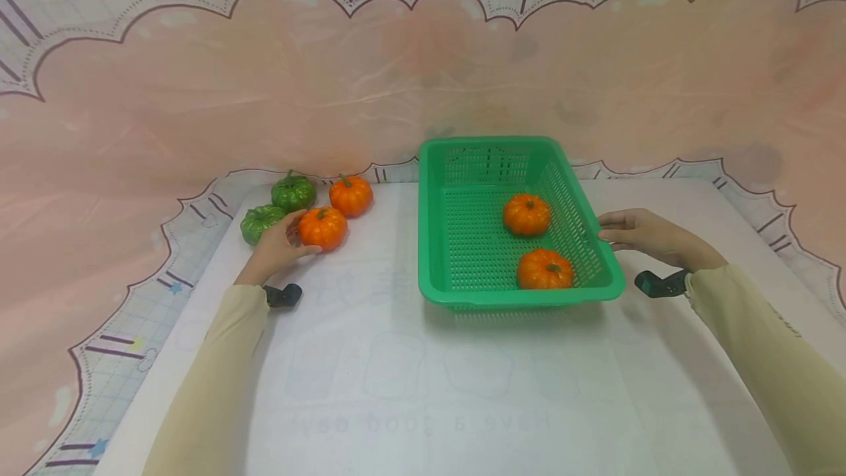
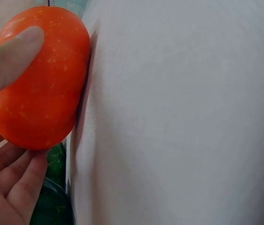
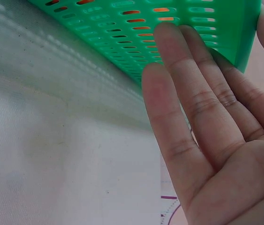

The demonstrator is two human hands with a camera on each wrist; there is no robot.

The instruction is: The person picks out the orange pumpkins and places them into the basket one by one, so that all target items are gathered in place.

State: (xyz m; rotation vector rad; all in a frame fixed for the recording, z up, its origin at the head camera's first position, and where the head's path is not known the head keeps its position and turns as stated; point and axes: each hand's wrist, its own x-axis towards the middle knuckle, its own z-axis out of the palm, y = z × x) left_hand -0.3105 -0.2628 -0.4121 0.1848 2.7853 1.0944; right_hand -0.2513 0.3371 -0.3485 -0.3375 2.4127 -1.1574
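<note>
My left hand [image 1: 274,247] is at an orange pumpkin [image 1: 322,228], thumb on one side and fingers on the other. In the left wrist view the thumb lies across this pumpkin [image 2: 42,93] and the fingertips meet its lower edge. Just behind it sits another orange pumpkin [image 1: 352,195]. Two green pumpkins [image 1: 294,192] [image 1: 259,222] lie beside the left hand. At the right side of a green basket [image 1: 432,233] is my right hand [image 1: 651,235]. Its fingers extend nearly straight along the perforated outer wall, and the thumb is by the rim.
Inside the basket, on its right side, are two orange pumpkins [image 1: 526,214] [image 1: 546,269]. A white cloth [image 1: 396,388] with faint print covers the table. Behind stands a peach curtain [image 1: 330,94] with a scalloped border. Each wrist carries a small black device [image 1: 284,295].
</note>
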